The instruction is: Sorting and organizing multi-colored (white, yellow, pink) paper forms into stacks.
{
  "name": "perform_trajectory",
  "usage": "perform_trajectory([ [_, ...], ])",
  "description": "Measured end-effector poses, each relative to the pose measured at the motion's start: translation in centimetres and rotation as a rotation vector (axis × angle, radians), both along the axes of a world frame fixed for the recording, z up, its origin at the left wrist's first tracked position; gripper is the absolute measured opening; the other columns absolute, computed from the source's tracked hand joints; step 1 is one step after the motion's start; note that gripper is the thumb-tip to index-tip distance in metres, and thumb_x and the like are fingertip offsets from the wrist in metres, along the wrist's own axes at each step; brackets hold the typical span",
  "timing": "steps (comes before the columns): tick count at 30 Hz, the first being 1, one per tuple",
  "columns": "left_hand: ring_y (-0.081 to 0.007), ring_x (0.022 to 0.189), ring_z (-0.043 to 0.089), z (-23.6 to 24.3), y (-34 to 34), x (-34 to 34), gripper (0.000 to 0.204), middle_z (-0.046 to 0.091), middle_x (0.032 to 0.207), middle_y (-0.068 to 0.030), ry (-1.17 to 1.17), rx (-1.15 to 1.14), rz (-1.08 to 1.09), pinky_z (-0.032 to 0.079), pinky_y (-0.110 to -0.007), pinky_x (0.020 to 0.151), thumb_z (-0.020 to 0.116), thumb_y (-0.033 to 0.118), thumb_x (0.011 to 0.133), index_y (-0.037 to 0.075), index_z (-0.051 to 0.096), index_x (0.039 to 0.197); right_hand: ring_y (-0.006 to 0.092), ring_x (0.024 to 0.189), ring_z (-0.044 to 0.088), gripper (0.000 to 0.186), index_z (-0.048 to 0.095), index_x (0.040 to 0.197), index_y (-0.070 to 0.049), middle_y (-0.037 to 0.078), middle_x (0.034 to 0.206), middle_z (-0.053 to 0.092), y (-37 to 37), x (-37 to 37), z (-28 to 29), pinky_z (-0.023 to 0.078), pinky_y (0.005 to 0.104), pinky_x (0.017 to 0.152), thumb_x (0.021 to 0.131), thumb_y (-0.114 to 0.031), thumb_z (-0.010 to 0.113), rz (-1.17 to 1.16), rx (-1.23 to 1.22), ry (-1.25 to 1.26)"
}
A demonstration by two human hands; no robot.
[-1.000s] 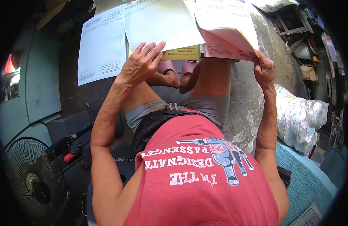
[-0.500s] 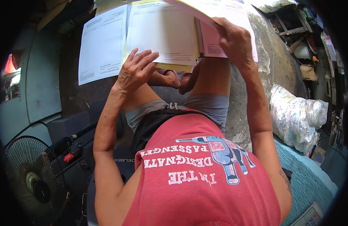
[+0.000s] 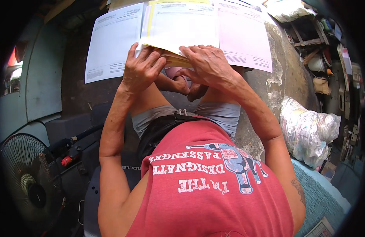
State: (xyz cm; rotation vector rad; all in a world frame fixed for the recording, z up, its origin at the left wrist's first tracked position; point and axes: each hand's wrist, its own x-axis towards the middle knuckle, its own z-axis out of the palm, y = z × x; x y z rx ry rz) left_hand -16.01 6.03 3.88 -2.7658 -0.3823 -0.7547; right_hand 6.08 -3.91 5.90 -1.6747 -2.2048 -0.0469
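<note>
1. Your paper stack [image 3: 186, 29] lies at 12 o'clock, between white forms [image 3: 113, 45] and pink forms [image 3: 243, 35]
2. Your left hand [image 3: 143, 70] touches its 7 o'clock corner, grip impossible to tell
3. Your right hand [image 3: 210, 66] touches its 5 o'clock edge, grip equally unclear

Printed sheets [image 3: 184, 27], far centre: smooth, matt paper. Pink sheet [image 3: 243, 33], far right: likewise. Red shirt [image 3: 206, 213], near: matt cloth. Wrapped bundle [image 3: 306, 130], right: glossy, crinkled plastic film. Turquoise surface [image 3: 316, 193], near right: rough, matt. Fan guard [image 3: 22, 158], near left: thin wire, metal-looking. Floor [image 3: 274, 87]: rough.
</note>
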Motion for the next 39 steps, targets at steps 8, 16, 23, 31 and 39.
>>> perform_trajectory([
  [8, -0.0228, 0.117, 0.060, 1.6, -7.4, 5.9, 0.023, 0.069, 0.121, -0.0039, -0.329, 0.097, -0.106, 0.042, -0.057, 0.107, 0.071, 0.031, 0.093, 0.018, 0.073, 0.112, 0.0243, 0.087, 0.074, 0.016, 0.064, 0.101, -0.007, 0.008, 0.091, 0.072, 1.6, 4.9, 4.4, 0.058, 0.0385, 0.078, 0.087, -0.015, 0.065, 0.077, 0.195, -0.220],
  [16, -0.0290, 0.129, 0.056, -2.7, -8.9, 16.9, 0.041, 0.064, 0.129, -0.0128, -0.080, -0.185, -0.156, 0.037, -0.066, 0.109, 0.069, 0.029, 0.092, 0.004, 0.068, 0.124, 0.0217, 0.097, 0.074, 0.019, 0.068, 0.106, -0.009, 0.006, 0.104, 0.075, -1.2, 14.9, 5.5, 0.059, 0.0352, 0.086, 0.088, -0.012, 0.066, 0.023, 0.394, -0.404],
  [23, -0.0299, 0.112, 0.061, -4.6, -7.7, 17.5, 0.029, 0.068, 0.104, -0.0116, -0.148, -0.078, -0.281, 0.043, -0.068, 0.101, 0.066, 0.015, 0.081, 0.000, 0.075, 0.105, 0.0249, 0.092, 0.075, 0.022, 0.069, 0.105, -0.009, 0.008, 0.102, 0.076, -8.6, 18.6, -0.2, 0.060, 0.0368, 0.081, 0.086, 0.000, 0.062, -0.256, 0.196, -0.243],
  [31, -0.0206, 0.099, 0.069, -2.7, -7.5, 17.2, 0.028, 0.074, 0.104, -0.0002, -0.347, -0.248, -0.257, 0.044, -0.052, 0.100, 0.079, 0.027, 0.081, 0.023, 0.079, 0.109, 0.0297, 0.110, 0.069, 0.036, 0.064, 0.121, -0.005, 0.013, 0.118, 0.071, -12.7, 14.7, 0.6, 0.053, 0.0422, 0.097, 0.085, -0.007, 0.067, -0.227, 0.017, -0.216],
  [39, -0.0308, 0.128, 0.059, -0.8, -3.4, 1.2, 0.046, 0.065, 0.135, -0.0078, -0.232, -0.229, 0.063, 0.041, -0.055, 0.107, 0.074, 0.036, 0.092, 0.012, 0.065, 0.131, 0.0281, 0.111, 0.071, 0.037, 0.067, 0.117, -0.004, 0.011, 0.119, 0.073, -11.6, 15.0, -0.4, 0.056, 0.0404, 0.095, 0.084, 0.011, 0.057, -0.271, 0.062, -0.132],
])
